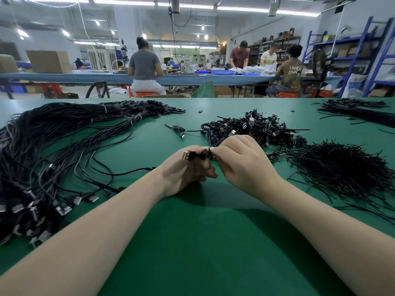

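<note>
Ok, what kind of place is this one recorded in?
Probably a cable-assembly workshop: bundles of USB cables on the green table, a pile of coiled cables, workers at a long bench behind.

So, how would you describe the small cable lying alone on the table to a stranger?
On the green table, find the middle heap of coiled cables. Just left of it lies the lone coiled cable; unlike its neighbours, it lies outside the pile on bare green, silver plug nearest the camera.
</note>
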A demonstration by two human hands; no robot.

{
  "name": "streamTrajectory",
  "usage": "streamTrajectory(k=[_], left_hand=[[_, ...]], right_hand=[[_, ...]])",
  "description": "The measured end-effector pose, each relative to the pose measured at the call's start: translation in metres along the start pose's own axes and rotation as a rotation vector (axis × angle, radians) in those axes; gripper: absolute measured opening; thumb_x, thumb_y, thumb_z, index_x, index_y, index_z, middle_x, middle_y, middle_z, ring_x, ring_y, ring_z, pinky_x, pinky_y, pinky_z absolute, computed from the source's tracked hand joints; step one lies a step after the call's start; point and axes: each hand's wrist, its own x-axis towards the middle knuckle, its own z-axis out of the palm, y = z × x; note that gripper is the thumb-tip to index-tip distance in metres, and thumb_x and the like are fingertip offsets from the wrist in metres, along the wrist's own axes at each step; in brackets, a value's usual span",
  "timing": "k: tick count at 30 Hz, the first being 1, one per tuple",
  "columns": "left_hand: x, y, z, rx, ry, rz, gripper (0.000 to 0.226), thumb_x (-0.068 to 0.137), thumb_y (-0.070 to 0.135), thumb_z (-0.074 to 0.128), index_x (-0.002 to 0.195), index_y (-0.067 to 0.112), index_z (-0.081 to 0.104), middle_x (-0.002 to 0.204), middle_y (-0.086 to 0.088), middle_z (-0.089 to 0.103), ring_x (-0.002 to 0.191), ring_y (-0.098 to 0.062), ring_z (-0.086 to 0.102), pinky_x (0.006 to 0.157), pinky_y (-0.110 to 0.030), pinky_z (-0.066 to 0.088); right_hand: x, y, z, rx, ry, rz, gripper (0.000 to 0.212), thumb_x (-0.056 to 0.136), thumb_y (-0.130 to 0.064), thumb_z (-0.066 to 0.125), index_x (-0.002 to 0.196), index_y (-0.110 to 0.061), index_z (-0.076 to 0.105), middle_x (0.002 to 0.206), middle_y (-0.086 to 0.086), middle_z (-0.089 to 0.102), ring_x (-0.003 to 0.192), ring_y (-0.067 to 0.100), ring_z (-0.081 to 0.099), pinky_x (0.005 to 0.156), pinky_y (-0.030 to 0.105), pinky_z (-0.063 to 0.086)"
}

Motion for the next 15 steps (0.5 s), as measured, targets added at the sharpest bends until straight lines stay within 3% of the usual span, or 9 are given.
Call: streamTrajectory(k=[2,7,11,13,15], left_hand=[[0.001,-0.004,0.002,0.017,0.043,0.035,0.047,0.089,0.034,0.044,0.048,0.021,0.063,0.06,0.001,0.064,0.063,-0.013,0.064,0.067,-0.03,0.037],[0.009,-0.012,0.01,0.017,0.334,0.141,0.062,0.101,0.039,0.039,0.053,0.018,0.072,0.06,-0.002,0.064,0.058,-0.014,0.056,0.057,-0.023,0.041],[0.01,-0.013,0.008,0.03,0.361,0.135,0.06,0.101,0.038,0.041,0.056,0.017,0.073,0.058,-0.001,0.062,0.058,-0.012,0.054,0.056,-0.02,0.044],[0.01,-0.013,0.009,0.065,0.367,0.122,0.058,0.101,0.04,0.041,0.058,0.018,0.073,0.06,0.0,0.063,0.059,-0.01,0.056,0.058,-0.02,0.045],[0.01,-0.013,0.009,0.082,0.373,0.114,0.056,0.101,0.04,0.041,0.06,0.018,0.072,0.061,0.001,0.064,0.059,-0.009,0.058,0.059,-0.02,0.046]], right_hand=[[-0.001,-0.003,0.001,0.047,0.031,0.074,0.006,0.081,0.0,0.065,0.082,0.001,0.071,0.075,0.013,0.065,0.069,0.032,0.063,0.063,0.042,0.051],[0.019,0.008,-0.01,0.118,0.098,0.181,0.011,0.087,-0.006,0.065,0.091,0.0,0.073,0.079,0.01,0.069,0.073,0.029,0.064,0.067,0.039,0.052],[0.067,0.048,-0.021,0.01,0.056,0.386,0.017,0.092,-0.011,0.058,0.097,-0.003,0.072,0.082,0.01,0.069,0.07,0.023,0.058,0.064,0.028,0.045],[0.092,0.086,-0.023,-0.14,-0.159,0.591,0.025,0.095,-0.01,0.048,0.111,-0.004,0.066,0.088,0.013,0.066,0.072,0.024,0.053,0.063,0.027,0.039],[0.106,0.111,-0.024,-0.191,-0.617,0.792,0.042,0.093,-0.006,0.041,0.134,0.001,0.045,0.11,0.02,0.06,0.082,0.027,0.051,0.062,0.03,0.041]])
